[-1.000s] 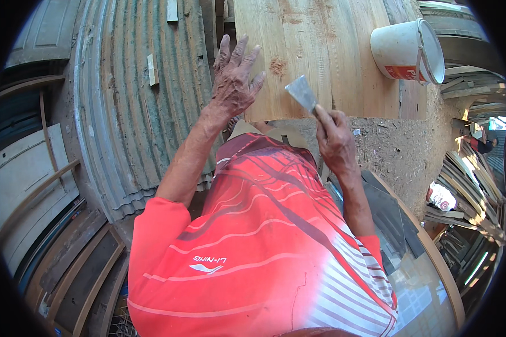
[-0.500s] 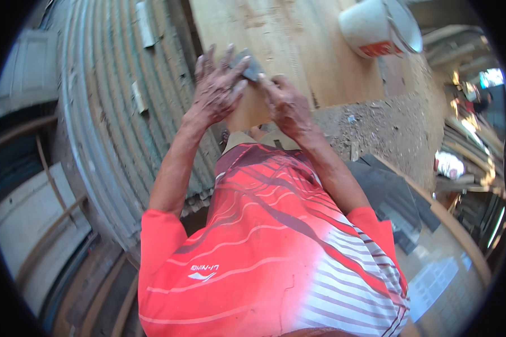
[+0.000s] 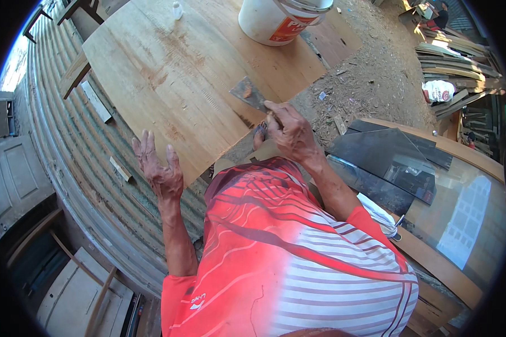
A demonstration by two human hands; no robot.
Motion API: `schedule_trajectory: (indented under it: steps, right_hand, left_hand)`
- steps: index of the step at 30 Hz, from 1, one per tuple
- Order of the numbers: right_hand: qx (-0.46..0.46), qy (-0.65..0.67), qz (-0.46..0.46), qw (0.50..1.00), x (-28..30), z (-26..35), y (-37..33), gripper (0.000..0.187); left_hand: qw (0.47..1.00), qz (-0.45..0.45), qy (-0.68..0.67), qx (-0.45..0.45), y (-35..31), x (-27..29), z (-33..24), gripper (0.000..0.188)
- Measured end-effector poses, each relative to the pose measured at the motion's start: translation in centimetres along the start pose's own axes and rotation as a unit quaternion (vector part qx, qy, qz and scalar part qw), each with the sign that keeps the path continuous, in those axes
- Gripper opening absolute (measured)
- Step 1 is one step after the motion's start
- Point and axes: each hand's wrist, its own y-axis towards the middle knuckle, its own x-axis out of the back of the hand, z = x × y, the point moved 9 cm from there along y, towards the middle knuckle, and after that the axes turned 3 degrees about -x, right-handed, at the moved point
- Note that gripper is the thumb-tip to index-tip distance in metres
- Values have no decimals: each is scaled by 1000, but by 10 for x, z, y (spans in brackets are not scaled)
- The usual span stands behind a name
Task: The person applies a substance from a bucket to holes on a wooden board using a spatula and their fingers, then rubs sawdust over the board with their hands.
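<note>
Gripped in my right hand (image 3: 291,132) is a putty knife (image 3: 247,93) with a wide, flat grey blade. A small brownish dab sits on the blade, which is over the near right part of a wooden panel (image 3: 152,67). Brown smears and pale streaks mark the panel's surface. My left hand (image 3: 160,168) is off to the left, beside the panel's near left edge, fingers spread and nothing in them. Most of the knife's handle is hidden by my right fingers.
A white bucket (image 3: 258,22) stands on the panel's far right, near a small whitish bottle (image 3: 177,10). Corrugated sheeting (image 3: 67,123) runs along the left. Dark glass-like sheets (image 3: 376,154) lie on a table at right. Stacked timber (image 3: 455,67) and a person (image 3: 437,18) are farther back.
My left hand has come away from the blade and moved left and nearer. My right hand keeps the putty knife, now apart from the left. The view has shifted.
</note>
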Motion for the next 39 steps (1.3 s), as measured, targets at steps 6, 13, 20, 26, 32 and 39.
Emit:
schedule_trajectory:
  steps: [6, 13, 20, 26, 32, 39]
  right_hand:
    - [-113, -54, -76, 989, 101, -116, -1, 34]
    - [-180, -96, -113, 972, 187, -227, 9, 33]
    - [-131, -66, -94, 985, 192, -265, 31, 35]
    - [-97, -24, -49, 994, 164, -256, 62, 40]
    - [-65, -48, -43, 996, 144, -246, 69, 37]
    - [-59, -87, -56, 993, 128, -234, 65, 37]
  left_hand:
    - [993, 73, -79, -50, 29, -67, -89, 49]
    - [983, 152, -53, -91, 63, -176, -189, 53]
    - [983, 126, 21, -130, 92, -240, -238, 56]
    - [987, 101, 39, -120, 97, -244, -237, 50]
    - [989, 93, 26, -113, 99, -243, -238, 46]
    - [988, 100, 6, -116, 97, -241, -234, 46]
